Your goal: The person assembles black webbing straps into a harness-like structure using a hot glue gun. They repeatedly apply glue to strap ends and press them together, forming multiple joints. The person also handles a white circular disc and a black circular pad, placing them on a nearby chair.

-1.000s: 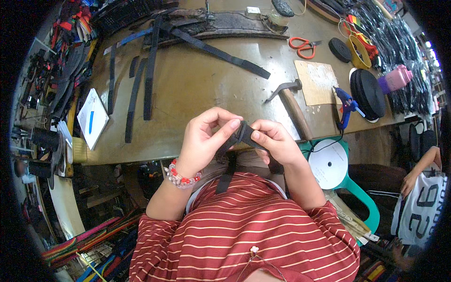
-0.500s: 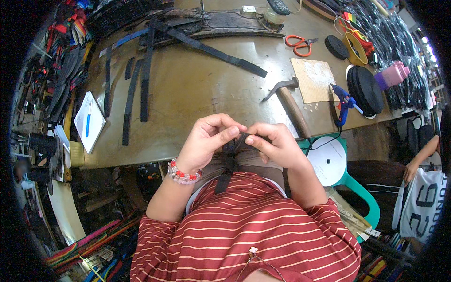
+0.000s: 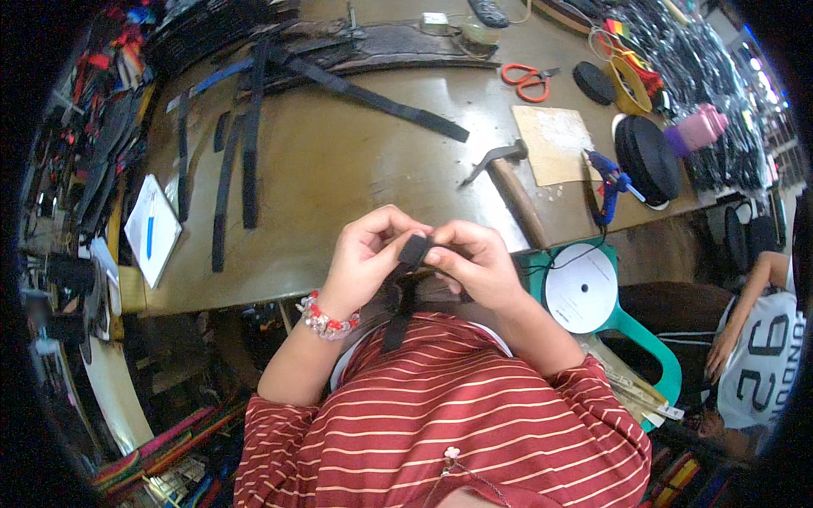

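Note:
Between my two hands, in front of my body at the table's near edge, is a black webbing strap (image 3: 415, 251). Its folded end faces up, and a tail hangs down over my lap. My left hand (image 3: 377, 254), below which a beaded bracelet circles the wrist, pinches the strap from the left with thumb and fingers. My right hand (image 3: 470, 258) grips it from the right, thumb pressed on the folded part. Some fingertips are hidden behind the strap. Beyond my right hand lies a hammer (image 3: 514, 195) with a wooden handle.
Several black straps (image 3: 222, 199) lie on the table (image 3: 339, 161). A blue glue gun (image 3: 606, 184), orange-handled scissors (image 3: 529, 80), a board (image 3: 555, 144) and a black roll (image 3: 648, 161) are to the right. A notepad (image 3: 161, 241) is left. A green stool (image 3: 660, 347) stands right; another person's hand (image 3: 721, 351) is beyond.
The folded strap end has turned up into view between my fingers. Both hands remain on the strap. The other person's arm at the right has moved lower.

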### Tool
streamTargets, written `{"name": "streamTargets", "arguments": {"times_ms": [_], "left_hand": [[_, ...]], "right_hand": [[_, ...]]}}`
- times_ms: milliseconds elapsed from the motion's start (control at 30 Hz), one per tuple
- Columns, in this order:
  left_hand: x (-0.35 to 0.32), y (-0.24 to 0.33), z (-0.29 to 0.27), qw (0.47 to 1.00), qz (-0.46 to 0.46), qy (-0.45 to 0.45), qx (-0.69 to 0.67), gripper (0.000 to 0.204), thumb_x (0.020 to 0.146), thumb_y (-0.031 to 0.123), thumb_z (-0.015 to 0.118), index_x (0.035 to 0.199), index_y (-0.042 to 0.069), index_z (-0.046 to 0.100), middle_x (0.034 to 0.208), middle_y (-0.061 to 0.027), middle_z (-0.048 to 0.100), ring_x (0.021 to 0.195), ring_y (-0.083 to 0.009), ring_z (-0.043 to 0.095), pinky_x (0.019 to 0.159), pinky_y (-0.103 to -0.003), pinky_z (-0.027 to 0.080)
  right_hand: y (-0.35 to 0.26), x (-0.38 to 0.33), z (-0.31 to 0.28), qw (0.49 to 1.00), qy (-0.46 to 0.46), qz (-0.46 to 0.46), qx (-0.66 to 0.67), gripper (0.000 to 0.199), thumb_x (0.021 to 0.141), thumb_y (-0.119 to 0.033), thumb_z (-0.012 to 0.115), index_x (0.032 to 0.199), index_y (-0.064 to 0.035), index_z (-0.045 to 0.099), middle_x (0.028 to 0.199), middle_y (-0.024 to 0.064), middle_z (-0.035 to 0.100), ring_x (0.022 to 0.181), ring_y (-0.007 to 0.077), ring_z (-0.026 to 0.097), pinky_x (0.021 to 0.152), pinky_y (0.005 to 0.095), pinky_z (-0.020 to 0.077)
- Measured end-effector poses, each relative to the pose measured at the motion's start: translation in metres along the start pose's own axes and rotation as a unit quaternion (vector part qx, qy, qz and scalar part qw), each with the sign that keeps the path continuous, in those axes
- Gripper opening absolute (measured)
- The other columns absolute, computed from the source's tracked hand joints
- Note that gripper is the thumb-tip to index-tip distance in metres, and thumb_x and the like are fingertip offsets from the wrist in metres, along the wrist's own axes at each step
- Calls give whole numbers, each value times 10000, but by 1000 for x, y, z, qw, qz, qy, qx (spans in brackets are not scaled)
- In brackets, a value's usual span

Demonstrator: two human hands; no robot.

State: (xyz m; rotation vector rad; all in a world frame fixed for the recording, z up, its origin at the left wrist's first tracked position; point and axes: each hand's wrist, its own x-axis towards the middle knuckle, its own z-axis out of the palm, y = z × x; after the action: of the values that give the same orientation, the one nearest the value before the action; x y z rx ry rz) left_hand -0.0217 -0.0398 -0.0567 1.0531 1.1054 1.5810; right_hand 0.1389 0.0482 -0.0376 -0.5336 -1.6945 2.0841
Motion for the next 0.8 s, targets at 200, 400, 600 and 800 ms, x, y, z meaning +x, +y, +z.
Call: {"name": "streamTargets", "arguments": {"times_ms": [200, 400, 600, 800], "left_hand": [[10, 2, -7, 921, -191, -155, -303, 156, 938, 153, 586, 1019, 25, 548, 857, -20, 625, 760, -80, 618, 623, -202, 514], [61, -8, -48, 952, -200, -131, -192, 144, 938, 167, 580, 1048, 80, 550, 882, 15, 595, 653, -35, 568, 472, -133, 457], [105, -43, -91, 912, -265, -186, -252, 213, 939, 232, 590, 1021, 38, 564, 829, 17, 556, 602, -14, 465, 438, -106, 394], [89, -59, -90, 918, -249, -157, -266, 234, 931, 231, 596, 1061, 40, 555, 807, 0, 533, 611, -19, 466, 425, -103, 374]], "right_hand": [[6, 3, -12, 997, 60, -40, 18, 276, 793, 1, 713, 960, -49, 498, 799, 27, 593, 648, 75, 548, 556, 203, 422], [16, -34, -154, 689, 607, -211, -336, 355, 804, -255, 760, 898, -19, 513, 833, 44, 509, 779, 172, 499, 748, 329, 434], [7, -38, -288, 686, 500, -10, -529, 447, 820, -431, 696, 1075, -73, 614, 864, 156, 665, 834, 292, 659, 764, 389, 492], [-115, 21, -236, 460, 176, 271, -827, 398, 808, -414, 683, 836, -17, 665, 825, 169, 683, 755, 306, 681, 647, 410, 536]]}}
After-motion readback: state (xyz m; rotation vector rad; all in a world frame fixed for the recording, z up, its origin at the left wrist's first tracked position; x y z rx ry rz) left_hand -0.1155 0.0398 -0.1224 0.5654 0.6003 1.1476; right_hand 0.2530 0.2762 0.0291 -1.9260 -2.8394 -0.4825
